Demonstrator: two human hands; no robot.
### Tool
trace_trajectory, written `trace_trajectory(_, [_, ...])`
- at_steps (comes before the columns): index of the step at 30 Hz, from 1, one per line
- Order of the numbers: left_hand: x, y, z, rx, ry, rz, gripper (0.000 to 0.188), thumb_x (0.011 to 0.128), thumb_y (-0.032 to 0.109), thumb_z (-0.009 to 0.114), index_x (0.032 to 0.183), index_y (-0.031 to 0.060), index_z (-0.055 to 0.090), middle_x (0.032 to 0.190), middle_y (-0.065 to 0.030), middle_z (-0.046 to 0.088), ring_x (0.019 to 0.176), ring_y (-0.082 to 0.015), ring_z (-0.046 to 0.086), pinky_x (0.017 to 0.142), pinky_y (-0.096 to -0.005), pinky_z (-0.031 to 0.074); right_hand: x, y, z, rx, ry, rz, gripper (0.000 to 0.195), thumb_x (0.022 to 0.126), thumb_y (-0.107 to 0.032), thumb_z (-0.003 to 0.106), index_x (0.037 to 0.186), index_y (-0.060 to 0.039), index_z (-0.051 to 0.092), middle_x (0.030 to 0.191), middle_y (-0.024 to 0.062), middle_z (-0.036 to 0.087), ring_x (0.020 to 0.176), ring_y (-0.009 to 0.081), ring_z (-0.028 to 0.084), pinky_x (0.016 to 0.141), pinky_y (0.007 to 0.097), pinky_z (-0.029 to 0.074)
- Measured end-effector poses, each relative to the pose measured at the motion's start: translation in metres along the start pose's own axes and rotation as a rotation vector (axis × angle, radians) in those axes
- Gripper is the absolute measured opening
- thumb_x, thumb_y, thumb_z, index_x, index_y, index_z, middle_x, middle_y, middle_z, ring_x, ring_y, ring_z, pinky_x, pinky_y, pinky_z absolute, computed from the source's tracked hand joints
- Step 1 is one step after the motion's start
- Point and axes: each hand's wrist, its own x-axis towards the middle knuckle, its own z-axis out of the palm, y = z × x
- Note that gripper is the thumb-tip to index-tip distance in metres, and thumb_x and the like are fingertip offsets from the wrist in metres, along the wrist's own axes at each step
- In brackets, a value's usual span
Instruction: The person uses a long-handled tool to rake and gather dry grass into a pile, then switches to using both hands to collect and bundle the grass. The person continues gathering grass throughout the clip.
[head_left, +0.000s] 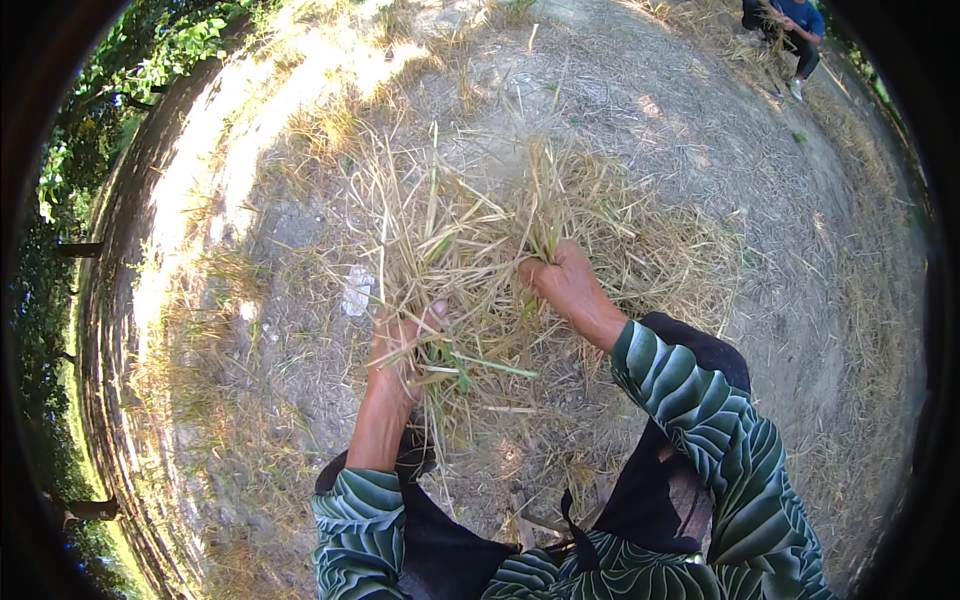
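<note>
My left hand (399, 334) is closed around a loose bundle of dry grass stalks (409, 255); a few green leaves and stems stick out below the thumb. Farther right, my right hand (561, 271) grips a smaller tuft of dry grass (541, 202) in its fist, with the stalks pointing up and away from me. Between and beyond both hands spreads a heap of cut dry grass (660, 259) on the ground, and stalks from the left bundle overlap it. The ends of some stalks are hidden in the tangle.
A pale whitish stone or scrap (358, 291) lies left of the heap. My knees in dark trousers (450, 540) frame the near ground. Another person (796, 30) sits at the far upper right, holding grass. Trees (56, 300) and sunlit dry grass (217, 300) edge the left.
</note>
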Motion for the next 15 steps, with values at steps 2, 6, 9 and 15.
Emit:
trace_trajectory(2, [0.001, 0.002, -0.009, -0.019, 0.038, 0.016, 0.044, 0.073, 0.006, 0.069, 0.111, 0.0055, 0.047, 0.094, -0.0106, 0.059, 0.081, -0.0241, 0.06, 0.065, -0.0451, 0.054, 0.006, 0.003, -0.007, 0.067, 0.066, 0.049, 0.021, 0.077, -0.016, 0.058, 0.083, 0.0045, 0.061, 0.065, 0.0139, 0.059, 0.058, 0.0218, 0.056, 0.056, 0.0353, 0.042])
trace_trajectory(6, [0.019, 0.001, -0.046, -0.154, 0.045, 0.026, 0.026, 0.073, 0.002, 0.067, 0.095, 0.0016, 0.054, 0.083, -0.01, 0.061, 0.07, -0.0229, 0.061, 0.059, -0.0395, 0.055, 0.015, -0.005, -0.027, 0.32, 0.304, 0.102, 0.016, 0.08, -0.015, 0.054, 0.074, -0.0007, 0.057, 0.059, 0.0045, 0.053, 0.05, 0.0144, 0.049, 0.047, 0.0318, 0.037])
trace_trajectory(9, [0.023, 0.002, -0.06, -0.19, 0.047, 0.043, 0.019, 0.074, 0.003, 0.064, 0.092, -0.0001, 0.056, 0.08, -0.0104, 0.061, 0.064, -0.0226, 0.062, 0.057, -0.0366, 0.056, 0.021, -0.01, -0.058, 0.463, 0.423, 0.087, 0.016, 0.081, -0.015, 0.053, 0.074, -0.0015, 0.057, 0.058, 0.0023, 0.052, 0.05, 0.0116, 0.047, 0.045, 0.0284, 0.034])
trace_trajectory(15, [0.013, 0.012, -0.051, -0.246, 0.05, 0.025, 0.015, 0.076, 0.0, 0.061, 0.09, -0.0009, 0.058, 0.076, -0.0106, 0.062, 0.064, -0.0222, 0.063, 0.054, -0.0347, 0.056, 0.013, -0.013, -0.052, 0.231, 0.112, 0.062, 0.014, 0.085, -0.013, 0.05, 0.086, -0.0014, 0.057, 0.064, 0.0028, 0.054, 0.053, 0.0091, 0.047, 0.046, 0.0243, 0.035])
